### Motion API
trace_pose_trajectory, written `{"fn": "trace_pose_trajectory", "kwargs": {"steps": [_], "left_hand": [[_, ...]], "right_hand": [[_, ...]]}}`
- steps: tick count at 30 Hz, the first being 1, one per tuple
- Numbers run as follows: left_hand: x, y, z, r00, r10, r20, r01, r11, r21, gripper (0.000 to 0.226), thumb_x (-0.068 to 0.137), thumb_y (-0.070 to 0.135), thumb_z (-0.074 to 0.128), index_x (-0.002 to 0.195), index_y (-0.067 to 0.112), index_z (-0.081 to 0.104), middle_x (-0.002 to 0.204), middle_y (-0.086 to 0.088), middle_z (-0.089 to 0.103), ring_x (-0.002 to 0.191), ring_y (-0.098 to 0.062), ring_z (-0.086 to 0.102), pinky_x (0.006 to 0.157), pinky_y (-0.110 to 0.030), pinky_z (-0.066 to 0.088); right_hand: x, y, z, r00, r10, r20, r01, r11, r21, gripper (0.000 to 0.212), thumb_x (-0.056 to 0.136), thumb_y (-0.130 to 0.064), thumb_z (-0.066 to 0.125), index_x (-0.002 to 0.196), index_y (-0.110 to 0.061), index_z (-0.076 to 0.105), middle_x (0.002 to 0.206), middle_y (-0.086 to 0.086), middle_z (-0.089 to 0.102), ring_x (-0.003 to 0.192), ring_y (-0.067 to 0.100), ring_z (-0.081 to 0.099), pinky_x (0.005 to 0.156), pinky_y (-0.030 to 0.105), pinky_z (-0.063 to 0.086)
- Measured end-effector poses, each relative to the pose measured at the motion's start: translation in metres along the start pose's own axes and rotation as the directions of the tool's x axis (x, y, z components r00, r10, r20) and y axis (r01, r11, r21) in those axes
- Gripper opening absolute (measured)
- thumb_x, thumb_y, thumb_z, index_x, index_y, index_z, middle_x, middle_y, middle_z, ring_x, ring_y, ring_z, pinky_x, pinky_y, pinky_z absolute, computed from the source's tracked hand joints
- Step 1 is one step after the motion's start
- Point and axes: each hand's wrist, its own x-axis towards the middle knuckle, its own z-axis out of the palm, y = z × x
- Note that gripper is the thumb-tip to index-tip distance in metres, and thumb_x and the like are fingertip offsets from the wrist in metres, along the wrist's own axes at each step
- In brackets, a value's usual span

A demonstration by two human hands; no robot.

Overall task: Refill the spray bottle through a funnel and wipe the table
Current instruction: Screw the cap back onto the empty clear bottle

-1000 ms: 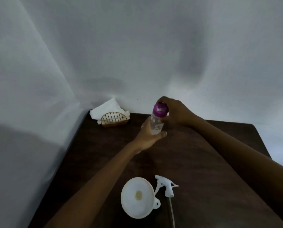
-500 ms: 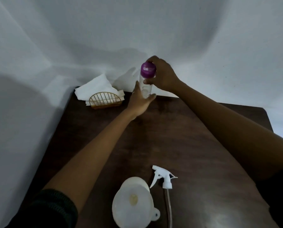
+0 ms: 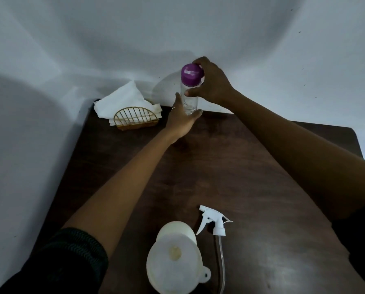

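Note:
A clear water bottle (image 3: 189, 100) with a purple cap (image 3: 191, 73) is held upright over the far side of the dark wooden table (image 3: 251, 166). My left hand (image 3: 181, 119) grips its lower body. My right hand (image 3: 210, 83) curls round the cap and neck. Near me a white funnel (image 3: 173, 264) sits in the mouth of the white spray bottle (image 3: 177, 228). The white trigger spray head (image 3: 214, 221) with its clear tube lies on the table to the right of the funnel.
A gold wire holder (image 3: 134, 118) with white napkins (image 3: 122, 100) stands at the table's far left corner against the white wall. The table's left edge runs along the wall; its right edge shows at far right.
The view has tilted down, so the table appears higher in frame. Both hands have kept hold of the bottle and lifted it slightly.

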Motion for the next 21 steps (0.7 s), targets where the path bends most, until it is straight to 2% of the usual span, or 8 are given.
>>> {"fn": "trace_pose_trajectory", "kwargs": {"steps": [2, 5, 8, 12, 14, 16, 19, 21], "left_hand": [[-0.002, 0.001, 0.0, 1.0, 0.0, -0.018, 0.0, 1.0, 0.0, 0.096, 0.09, 0.032, 0.063, 0.152, 0.014, -0.009, 0.16, -0.009, 0.019, 0.145, -0.026, 0.025, 0.117, -0.046, 0.027], [-0.006, 0.002, 0.0, 0.999, -0.013, -0.042, 0.014, 1.0, 0.021, 0.094, 0.092, 0.031, 0.061, 0.152, 0.013, -0.009, 0.16, -0.009, 0.017, 0.146, -0.026, 0.021, 0.117, -0.039, 0.024], [-0.017, 0.002, -0.002, 0.998, 0.009, -0.069, -0.006, 0.999, 0.043, 0.089, 0.094, 0.031, 0.058, 0.152, 0.013, -0.006, 0.16, -0.009, 0.017, 0.145, -0.024, 0.022, 0.113, -0.034, 0.025], [-0.042, -0.004, -0.008, 0.994, 0.052, -0.096, -0.05, 0.998, 0.028, 0.085, 0.093, 0.033, 0.059, 0.153, 0.014, 0.002, 0.161, -0.007, 0.015, 0.146, -0.023, 0.019, 0.116, -0.038, 0.024], [-0.062, -0.004, -0.011, 0.992, 0.071, -0.108, -0.072, 0.997, -0.005, 0.081, 0.093, 0.031, 0.06, 0.153, 0.016, 0.007, 0.158, -0.006, 0.024, 0.143, -0.023, 0.027, 0.115, -0.042, 0.03], [-0.085, -0.004, -0.012, 0.989, 0.083, -0.122, -0.09, 0.994, -0.058, 0.078, 0.092, 0.027, 0.061, 0.152, 0.02, 0.013, 0.154, -0.005, 0.033, 0.138, -0.021, 0.035, 0.112, -0.042, 0.035], [-0.126, -0.009, -0.017, 0.985, 0.1, -0.142, -0.115, 0.988, -0.104, 0.069, 0.092, 0.024, 0.061, 0.15, 0.023, 0.023, 0.147, 0.0, 0.042, 0.131, -0.017, 0.043, 0.107, -0.039, 0.041], [-0.152, -0.018, -0.02, 0.981, 0.101, -0.165, -0.124, 0.983, -0.135, 0.062, 0.092, 0.022, 0.06, 0.146, 0.025, 0.03, 0.14, 0.002, 0.047, 0.125, -0.015, 0.049, 0.101, -0.033, 0.045]], "right_hand": [[-0.003, -0.001, -0.001, 1.0, 0.002, 0.01, -0.002, 1.0, 0.006, 0.085, 0.062, -0.023, 0.087, 0.131, -0.008, 0.039, 0.129, 0.012, 0.052, 0.114, 0.023, 0.053, 0.085, 0.021, 0.038], [-0.01, -0.001, -0.005, 1.0, 0.016, 0.025, -0.017, 1.0, 0.017, 0.091, 0.062, -0.02, 0.087, 0.135, -0.006, 0.034, 0.133, 0.013, 0.049, 0.117, 0.022, 0.05, 0.084, 0.02, 0.037], [-0.021, -0.001, -0.011, 0.999, 0.045, 0.028, -0.046, 0.999, 0.019, 0.099, 0.061, -0.024, 0.088, 0.14, -0.009, 0.028, 0.136, 0.014, 0.044, 0.118, 0.023, 0.047, 0.089, 0.024, 0.038], [-0.044, -0.006, -0.019, 0.997, 0.064, 0.033, -0.065, 0.998, 0.026, 0.102, 0.063, -0.026, 0.086, 0.143, -0.014, 0.025, 0.135, 0.016, 0.043, 0.12, 0.026, 0.047, 0.094, 0.032, 0.044], [-0.063, -0.014, -0.027, 0.998, 0.057, 0.023, -0.058, 0.997, 0.049, 0.096, 0.067, -0.025, 0.084, 0.143, -0.014, 0.027, 0.133, 0.016, 0.044, 0.117, 0.026, 0.049, 0.095, 0.036, 0.045], [-0.087, -0.023, -0.035, 0.999, 0.048, 0.013, -0.049, 0.997, 0.064, 0.084, 0.072, -0.023, 0.081, 0.14, -0.015, 0.032, 0.13, 0.014, 0.046, 0.108, 0.02, 0.051, 0.091, 0.032, 0.045], [-0.128, -0.04, -0.039, 1.0, 0.031, 0.0, -0.031, 0.996, 0.087, 0.066, 0.078, -0.023, 0.076, 0.134, -0.019, 0.041, 0.118, 0.009, 0.053, 0.093, 0.013, 0.053, 0.08, 0.026, 0.044], [-0.156, -0.049, -0.038, 0.999, 0.022, 0.025, -0.025, 0.992, 0.125, 0.058, 0.081, -0.023, 0.073, 0.131, -0.018, 0.045, 0.109, 0.003, 0.055, 0.089, 0.014, 0.056, 0.08, 0.028, 0.049]]}}
